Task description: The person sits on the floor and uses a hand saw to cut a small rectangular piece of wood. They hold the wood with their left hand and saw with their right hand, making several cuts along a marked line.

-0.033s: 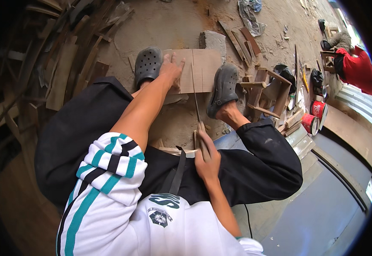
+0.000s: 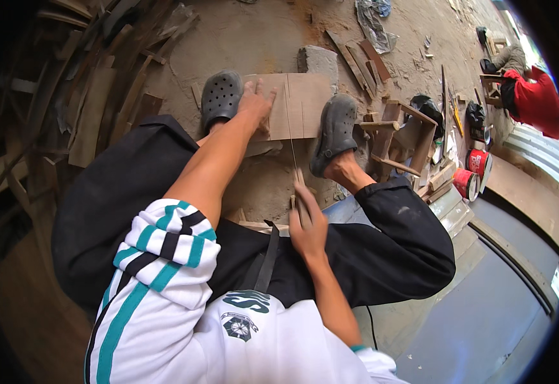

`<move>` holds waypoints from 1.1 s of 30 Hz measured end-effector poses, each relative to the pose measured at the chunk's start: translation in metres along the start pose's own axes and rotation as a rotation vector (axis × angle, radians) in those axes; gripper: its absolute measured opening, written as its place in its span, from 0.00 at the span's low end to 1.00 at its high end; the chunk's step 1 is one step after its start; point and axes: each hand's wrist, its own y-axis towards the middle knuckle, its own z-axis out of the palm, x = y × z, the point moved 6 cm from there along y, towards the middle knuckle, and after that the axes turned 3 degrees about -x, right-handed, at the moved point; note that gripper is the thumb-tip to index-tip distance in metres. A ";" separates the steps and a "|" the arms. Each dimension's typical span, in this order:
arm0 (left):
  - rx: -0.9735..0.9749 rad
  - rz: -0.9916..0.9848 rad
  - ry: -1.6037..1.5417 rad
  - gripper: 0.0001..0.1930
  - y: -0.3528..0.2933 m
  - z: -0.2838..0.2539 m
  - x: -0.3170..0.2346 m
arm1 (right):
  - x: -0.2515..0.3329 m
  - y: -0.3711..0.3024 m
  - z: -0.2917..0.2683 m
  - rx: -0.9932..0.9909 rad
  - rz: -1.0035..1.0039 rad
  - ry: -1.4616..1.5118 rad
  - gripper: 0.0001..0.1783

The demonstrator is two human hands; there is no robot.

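Note:
A flat brown wooden board point(image 2: 279, 125) lies between my two feet, each in a dark clog. My left hand point(image 2: 255, 104) presses on its left part, fingers stretched out and apart, beside the left clog point(image 2: 221, 96). In my right hand point(image 2: 307, 221) is the handle of a thin-bladed hand saw point(image 2: 294, 146), fingers wrapped round it. The narrow blade runs away from me onto the board, along a line near its middle. A second, shorter line shows just right of it. The right clog point(image 2: 336, 131) rests against the board's right edge.
A grey block point(image 2: 318, 61) is behind the board. Wood scraps point(image 2: 94, 109) pile up at left; more strips point(image 2: 356, 61) lie at far right. A wooden frame point(image 2: 404, 137), red cans point(image 2: 466, 184) and a grey sheet point(image 2: 459, 307) are at right. Another person in red point(image 2: 535, 102) sits beyond.
My right hand has shifted slightly forward with the saw, and the blade reaches a little farther over the board. My left hand stays in place.

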 end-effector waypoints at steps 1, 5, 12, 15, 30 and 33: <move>-0.001 -0.002 -0.024 0.73 0.002 0.003 0.001 | -0.002 0.020 0.004 -0.055 -0.041 0.026 0.29; -0.034 0.012 -0.016 0.72 0.003 0.009 -0.004 | -0.017 0.044 -0.015 -0.110 0.029 0.175 0.28; -0.230 -0.121 -0.177 0.55 0.011 0.012 -0.009 | 0.025 0.028 -0.075 -0.252 0.000 0.218 0.25; -0.495 -0.181 -0.309 0.50 0.046 0.011 -0.005 | 0.022 0.010 -0.098 -0.291 0.030 0.200 0.25; -0.327 0.811 -0.010 0.29 -0.001 0.039 -0.057 | 0.017 0.008 -0.081 -0.125 0.116 0.201 0.24; -0.605 0.266 -0.041 0.37 0.012 0.013 -0.008 | 0.012 0.012 -0.063 -0.075 0.159 0.201 0.25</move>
